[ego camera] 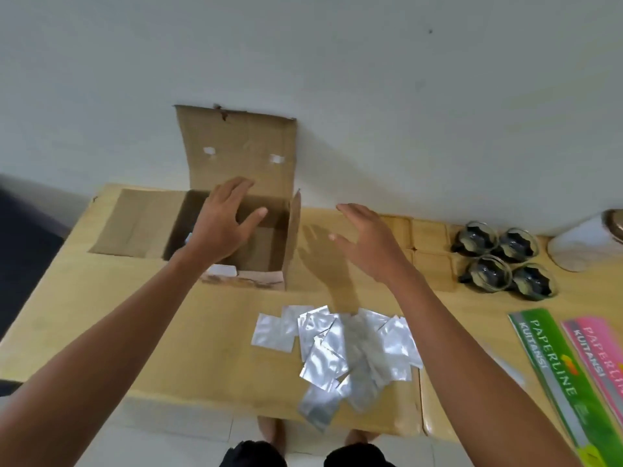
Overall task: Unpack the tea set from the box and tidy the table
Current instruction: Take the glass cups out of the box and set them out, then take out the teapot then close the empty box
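Observation:
An open brown cardboard box (pixel 269 183) stands at the back of the table, its rear flap upright against the wall and its left flap lying flat. My left hand (pixel 222 224) hovers over the box's opening with fingers spread, holding nothing. My right hand (pixel 367 244) is raised just right of the box, fingers apart and empty. A heap of several silver foil sachets (pixel 340 348) lies on the table in front of me. Several glass cups with dark contents (pixel 502 261) stand grouped at the right. Something white (pixel 220 272) shows inside the box near its front wall.
The table (pixel 135 332) is covered in tan cardboard. A green booklet (pixel 559 375) and a pink booklet (pixel 603 358) lie at the right front. A white jar (pixel 583 244) lies at the far right. The white wall is directly behind the box.

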